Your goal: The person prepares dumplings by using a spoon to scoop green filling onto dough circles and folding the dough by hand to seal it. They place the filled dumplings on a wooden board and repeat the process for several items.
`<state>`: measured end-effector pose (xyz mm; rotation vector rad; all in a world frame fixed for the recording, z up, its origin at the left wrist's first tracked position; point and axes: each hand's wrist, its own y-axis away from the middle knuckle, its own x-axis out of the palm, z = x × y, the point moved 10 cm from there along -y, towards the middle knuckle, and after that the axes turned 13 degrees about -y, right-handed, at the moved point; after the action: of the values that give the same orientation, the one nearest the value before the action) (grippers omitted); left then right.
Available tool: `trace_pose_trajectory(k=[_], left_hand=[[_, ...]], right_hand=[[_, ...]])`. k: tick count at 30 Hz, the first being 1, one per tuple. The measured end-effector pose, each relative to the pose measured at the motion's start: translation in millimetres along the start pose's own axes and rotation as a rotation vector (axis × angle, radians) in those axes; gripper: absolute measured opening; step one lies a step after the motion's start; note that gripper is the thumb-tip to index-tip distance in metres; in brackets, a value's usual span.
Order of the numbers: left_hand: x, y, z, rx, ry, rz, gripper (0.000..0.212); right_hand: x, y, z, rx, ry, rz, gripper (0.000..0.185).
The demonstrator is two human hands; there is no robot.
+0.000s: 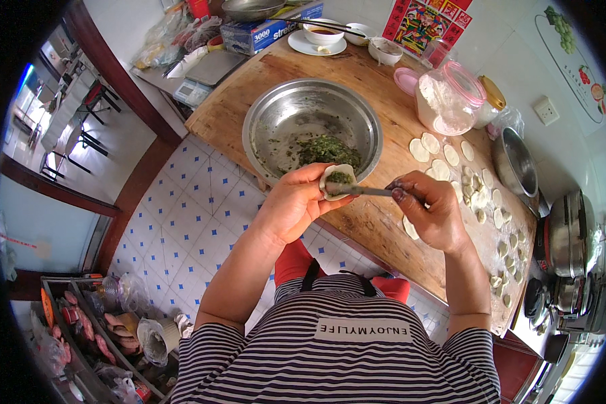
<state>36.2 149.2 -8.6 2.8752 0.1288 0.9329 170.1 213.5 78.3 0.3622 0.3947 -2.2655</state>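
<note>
My left hand (295, 204) cups a round dough wrapper (349, 171) with green filling (339, 178) on it, near the rim of a large steel bowl (310, 93). In my right hand (429, 209) is the handle of a flat metal utensil (371, 191); its end lies on the filling in the wrapper. More chopped green filling (328, 151) sits in the bowl, on the side nearest me. Flat wrappers (440, 169) and small dough pieces (472, 187) are spread over the wooden table (363, 222) beyond my right hand. One wrapper (410, 228) lies below that hand.
A jar of flour with a pink rim (447, 98) and a tilted steel bowl (516, 161) stand at the wall. At the back are a plate (317, 46), small bowls and chopsticks. A kitchen scale (194, 91) is at the left; steel pots (568, 235) are at the right.
</note>
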Motion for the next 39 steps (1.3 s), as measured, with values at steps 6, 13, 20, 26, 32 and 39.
trace_pose_trajectory(k=[6, 13, 20, 26, 32, 39], left_hand=[[-2, 0, 0, 0.014, 0.004, -0.003, 0.042], [3, 4, -11, 0.063, -0.026, 0.071, 0.048], [1, 14, -23, 0.171, -0.24, 0.006, 0.055], [8, 20, -23, 0.168, -0.281, -0.003, 0.043], [14, 20, -20, 0.185, -0.207, 0.008, 0.038], [34, 19, -16, 0.204, -0.328, 0.061, 0.035]], right_hand=[[-7, 1, -13, 0.063, -0.053, -0.052, 0.008], [-20, -3, -65, 0.271, -0.729, -0.151, 0.01], [-9, -42, -39, -0.017, 0.276, -0.09, 0.014], [32, -44, -21, -0.138, 0.677, -0.033, 0.018], [30, -7, 41, -0.501, 0.164, -0.109, 0.026], [29, 3, 32, -0.445, 0.067, -0.141, 0.02]])
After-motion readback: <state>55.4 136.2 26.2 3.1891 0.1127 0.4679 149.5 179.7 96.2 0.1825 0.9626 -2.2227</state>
